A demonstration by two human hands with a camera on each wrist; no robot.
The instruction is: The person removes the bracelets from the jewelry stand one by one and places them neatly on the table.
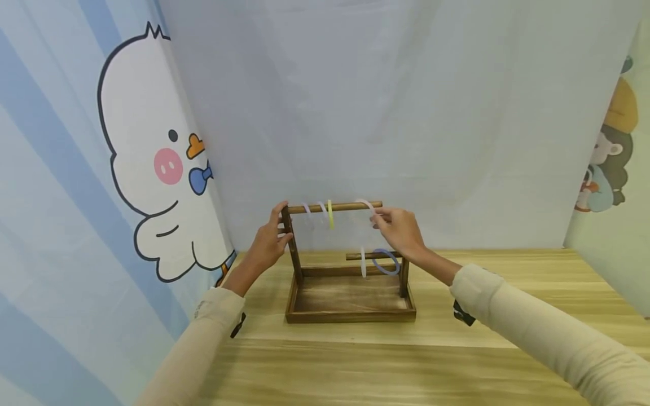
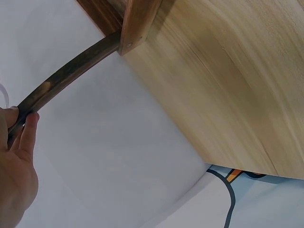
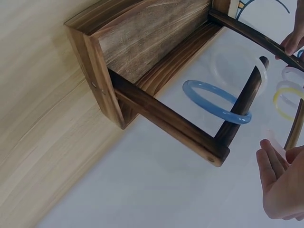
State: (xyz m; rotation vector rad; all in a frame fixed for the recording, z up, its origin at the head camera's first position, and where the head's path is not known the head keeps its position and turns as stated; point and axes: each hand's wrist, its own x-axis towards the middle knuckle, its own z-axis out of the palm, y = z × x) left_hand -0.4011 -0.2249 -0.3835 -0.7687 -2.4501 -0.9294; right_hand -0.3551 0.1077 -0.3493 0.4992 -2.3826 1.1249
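A wooden bracelet stand (image 1: 350, 317) has a tray base, a tall left post and a shorter right post. My left hand (image 1: 265, 243) grips the top of the tall post (image 2: 66, 73). With its thumb and fingers my right hand (image 1: 404, 232) pinches a pale translucent bangle (image 1: 364, 201), which crosses the upper bar (image 1: 352, 207) near its free right end. Farther left on that bar hang a yellow bangle (image 1: 330, 215) and two pale lilac bangles (image 1: 322, 210). Below, a blue bangle (image 3: 209, 108) and a whitish bangle (image 1: 363, 266) hang on the short lower bar (image 3: 242, 99).
The stand sits on a wood-grain table (image 1: 325, 366). Behind it hangs a plain grey-white curtain (image 1: 386, 113). A blue curtain with a white cartoon bird (image 1: 137, 113) is close on the left, and a pale green curtain (image 1: 619, 242) is at the right.
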